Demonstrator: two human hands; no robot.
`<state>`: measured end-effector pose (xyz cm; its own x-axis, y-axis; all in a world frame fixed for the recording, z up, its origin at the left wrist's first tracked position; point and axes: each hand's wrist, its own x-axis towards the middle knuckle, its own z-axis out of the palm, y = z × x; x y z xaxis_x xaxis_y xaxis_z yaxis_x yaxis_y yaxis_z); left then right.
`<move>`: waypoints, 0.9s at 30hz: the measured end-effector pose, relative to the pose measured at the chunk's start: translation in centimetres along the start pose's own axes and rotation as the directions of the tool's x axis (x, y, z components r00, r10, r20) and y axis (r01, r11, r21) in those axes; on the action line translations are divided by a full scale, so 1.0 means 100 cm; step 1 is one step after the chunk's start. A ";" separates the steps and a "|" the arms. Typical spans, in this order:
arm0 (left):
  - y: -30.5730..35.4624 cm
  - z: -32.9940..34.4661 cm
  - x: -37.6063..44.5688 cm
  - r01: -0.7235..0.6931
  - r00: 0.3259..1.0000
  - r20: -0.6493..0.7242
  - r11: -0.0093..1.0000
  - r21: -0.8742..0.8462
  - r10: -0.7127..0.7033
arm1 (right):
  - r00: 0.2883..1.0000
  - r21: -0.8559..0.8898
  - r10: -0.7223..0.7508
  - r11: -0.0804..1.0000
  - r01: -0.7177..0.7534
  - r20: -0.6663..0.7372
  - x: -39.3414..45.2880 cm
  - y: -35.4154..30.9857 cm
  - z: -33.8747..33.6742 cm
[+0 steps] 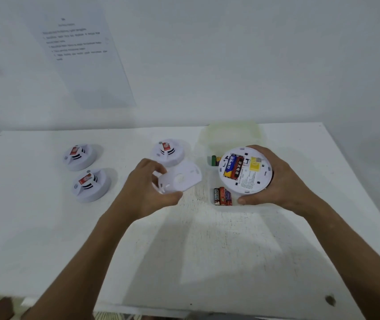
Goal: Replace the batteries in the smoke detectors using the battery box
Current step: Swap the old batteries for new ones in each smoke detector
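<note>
My right hand (283, 179) grips a white smoke detector (245, 172) turned back side up, above the clear battery box (209, 181). Two batteries, one blue and yellow, one red, lie in its open compartment beside a yellow label. My left hand (147, 185) holds the round white back cover (179, 179) by its left edge, just above the table. In the box lie several batteries at the front (222, 197) and a green one at the back (214, 160). Three more white detectors stand face up: one at centre (169, 152), two at the left (79, 157) (90, 184).
The white table (184, 250) runs to a near edge at the bottom of the view. The box's clear lid (230, 132) stands open behind it. A printed paper sheet (80, 54) hangs on the white wall.
</note>
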<state>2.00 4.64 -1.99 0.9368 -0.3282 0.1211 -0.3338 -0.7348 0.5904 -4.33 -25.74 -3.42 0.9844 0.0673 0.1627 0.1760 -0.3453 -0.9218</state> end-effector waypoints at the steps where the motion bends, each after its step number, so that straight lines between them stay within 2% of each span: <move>1: -0.005 0.004 -0.006 0.032 0.999 0.004 0.999 -0.009 -0.032 | 1.000 -0.002 0.006 1.000 -0.006 -0.003 -0.001 0.000 -0.002; 6: -0.021 0.044 -0.036 0.125 0.978 0.169 0.992 0.015 -0.126 | 0.999 -0.018 0.015 1.000 -0.014 0.031 0.000 -0.003 -0.003; 12: -0.017 0.051 -0.034 0.146 0.965 0.202 0.982 0.116 -0.167 | 0.989 -0.004 0.010 1.000 -0.009 0.151 0.003 0.003 0.013; 14: -0.002 0.040 -0.028 0.087 0.983 0.156 0.994 0.066 -0.097 | 0.982 -0.003 0.008 1.000 -0.007 0.190 0.003 0.006 0.019; 16: 0.020 0.026 -0.020 0.019 0.995 0.100 0.998 -0.059 -0.013 | 0.975 -0.005 0.021 1.000 -0.020 0.220 0.003 0.009 0.024; 18: 0.042 0.014 -0.011 -0.045 0.987 0.145 0.987 -0.157 0.068 | 0.971 -0.009 0.024 1.000 -0.023 0.240 0.005 0.011 0.027; 21: 0.065 0.008 0.003 -0.165 0.946 0.270 0.984 -0.073 0.179 | 0.969 -0.009 0.002 1.000 0.000 0.247 0.009 0.008 0.027; 27: 0.082 0.009 0.024 -0.280 0.896 0.380 0.957 0.077 0.232 | 0.972 0.018 -0.022 1.000 0.018 0.235 0.009 0.009 0.022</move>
<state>1.41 -2.66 2.43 0.7219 -0.6896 -0.0577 -0.5899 -0.6568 0.4696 -3.34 -23.99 -4.89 0.9512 0.2934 0.0955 0.1937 -0.3271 -0.9249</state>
